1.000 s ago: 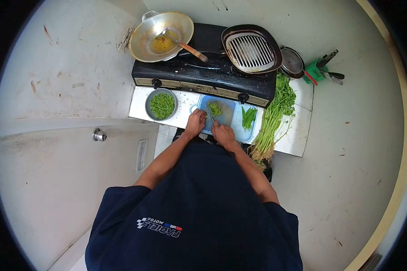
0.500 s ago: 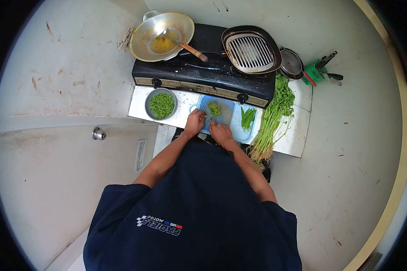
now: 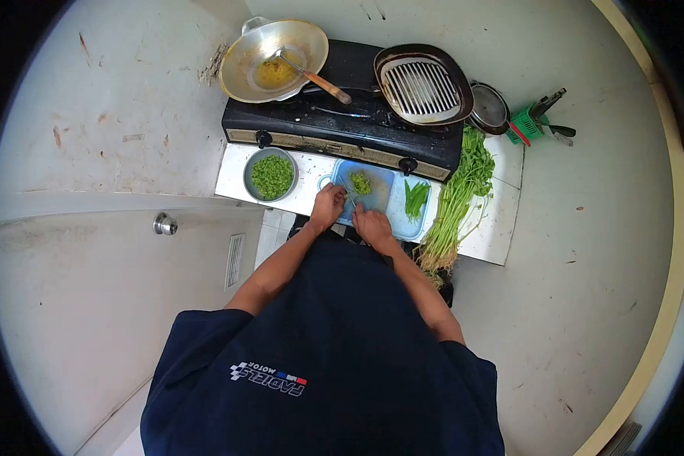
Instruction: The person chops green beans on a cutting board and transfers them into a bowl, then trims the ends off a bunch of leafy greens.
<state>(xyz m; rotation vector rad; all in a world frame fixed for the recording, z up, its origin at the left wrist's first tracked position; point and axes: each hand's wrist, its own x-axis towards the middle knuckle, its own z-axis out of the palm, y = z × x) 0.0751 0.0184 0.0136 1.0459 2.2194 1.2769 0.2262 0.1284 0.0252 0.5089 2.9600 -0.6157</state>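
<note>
My right hand [image 3: 372, 223] is closed round the handle of a knife [image 3: 348, 191], whose thin blade points away from me over the blue cutting board [image 3: 396, 226]. At the board's left side my left hand [image 3: 328, 204] has its fingers bent together close to the blade; what they hold is too small to make out. Just beyond the blade lies a small heap of chopped green pieces [image 3: 360, 182]. Several long green pods, like green beans [image 3: 416, 199], rest on the right part of the board.
A grey bowl [image 3: 248, 188] of chopped greens stands left of the board. Behind is a black stove [image 3: 311, 125] with a wok [image 3: 234, 72], a ladle [image 3: 327, 85] and a grill pan [image 3: 463, 83]. Leafy stalks [image 3: 452, 209] lie at right, near a green basket [image 3: 526, 125] with knives.
Both hands and the knife stay in nearly the same place, with only a very slight shift. Nothing else has visibly moved on the board.
</note>
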